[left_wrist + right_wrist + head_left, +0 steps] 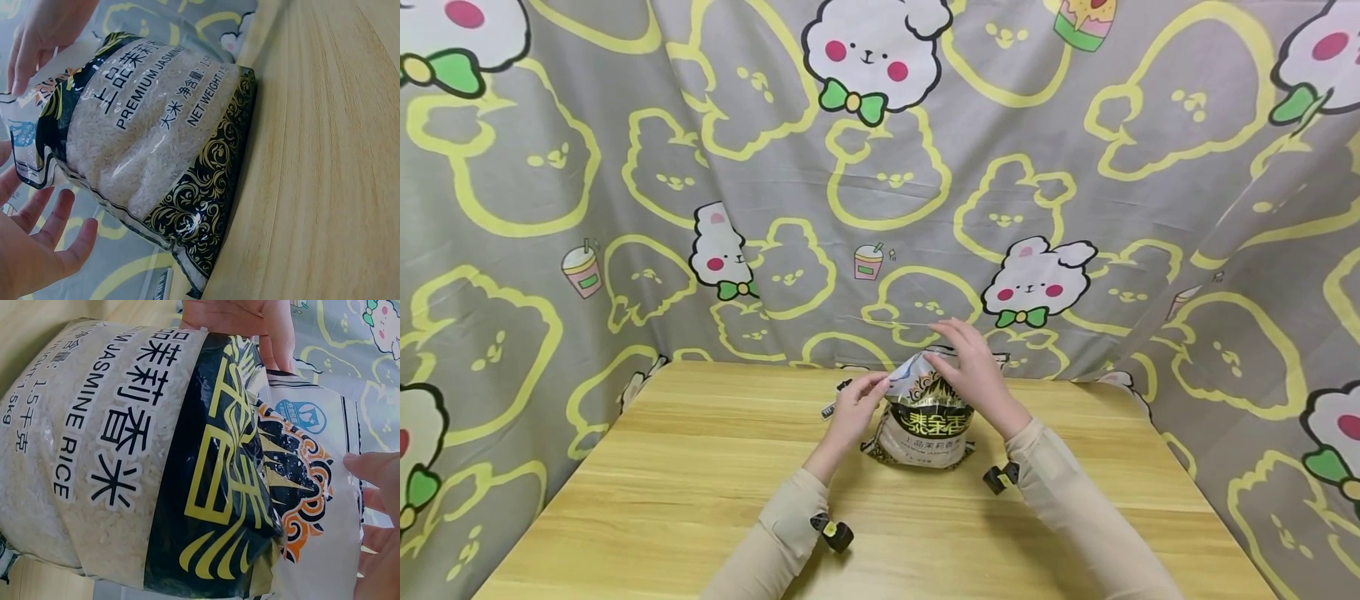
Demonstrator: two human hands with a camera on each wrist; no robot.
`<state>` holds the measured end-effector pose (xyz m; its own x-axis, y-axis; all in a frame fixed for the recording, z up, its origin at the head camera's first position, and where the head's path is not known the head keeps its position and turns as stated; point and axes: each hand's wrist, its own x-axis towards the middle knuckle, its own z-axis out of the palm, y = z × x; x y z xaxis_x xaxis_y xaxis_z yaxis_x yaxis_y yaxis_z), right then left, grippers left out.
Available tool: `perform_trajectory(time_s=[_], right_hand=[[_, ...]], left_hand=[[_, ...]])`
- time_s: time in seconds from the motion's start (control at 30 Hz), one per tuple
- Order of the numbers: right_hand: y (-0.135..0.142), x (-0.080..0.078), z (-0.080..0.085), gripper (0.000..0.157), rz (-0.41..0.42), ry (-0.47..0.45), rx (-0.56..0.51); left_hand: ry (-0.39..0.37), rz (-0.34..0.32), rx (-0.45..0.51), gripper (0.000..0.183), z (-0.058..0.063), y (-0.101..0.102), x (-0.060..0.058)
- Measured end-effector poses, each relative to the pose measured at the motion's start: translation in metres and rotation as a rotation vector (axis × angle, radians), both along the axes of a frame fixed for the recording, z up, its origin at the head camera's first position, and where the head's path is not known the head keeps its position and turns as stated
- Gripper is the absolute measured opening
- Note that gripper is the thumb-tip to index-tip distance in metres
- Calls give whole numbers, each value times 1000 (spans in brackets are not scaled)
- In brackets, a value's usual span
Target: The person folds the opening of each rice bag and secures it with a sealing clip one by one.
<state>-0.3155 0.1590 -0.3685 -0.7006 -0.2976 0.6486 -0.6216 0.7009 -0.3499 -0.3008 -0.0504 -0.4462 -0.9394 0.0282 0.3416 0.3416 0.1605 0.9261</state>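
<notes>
A bag of jasmine rice (925, 446) stands upright on the wooden table, its lower part plump with grains behind clear plastic. Its pale upper part (325, 531) is slack and bent. My left hand (854, 408) pinches the bag's upper left corner, with the other fingers spread beside it in the left wrist view. At the top edge, my right hand (973, 371) grips the plastic, its thumb on the front face and its fingers behind. A thin pale line (891, 322) runs leftward from the right fingertips in the head view.
A small dark-and-white object (829, 410) lies behind the bag on the left, mostly hidden. The table (700, 500) ends at a grey patterned curtain (775, 192), close behind the bag. Black wrist cameras (835, 533) sit under both sleeves.
</notes>
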Motion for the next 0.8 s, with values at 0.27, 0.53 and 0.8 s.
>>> perform_trajectory(time_s=[0.27,0.53,0.8], right_hand=[[-3,-1,-1,19,9,24,-4],[-3,-2,-1,13,11,22,-25],[-3,-1,-1,15,8,-8,-37]], left_hand=[[29,-18,-3,24,27,1,24],[75,-1,-5,23,29,4,26],[43,36,-6,23,7,6,9]])
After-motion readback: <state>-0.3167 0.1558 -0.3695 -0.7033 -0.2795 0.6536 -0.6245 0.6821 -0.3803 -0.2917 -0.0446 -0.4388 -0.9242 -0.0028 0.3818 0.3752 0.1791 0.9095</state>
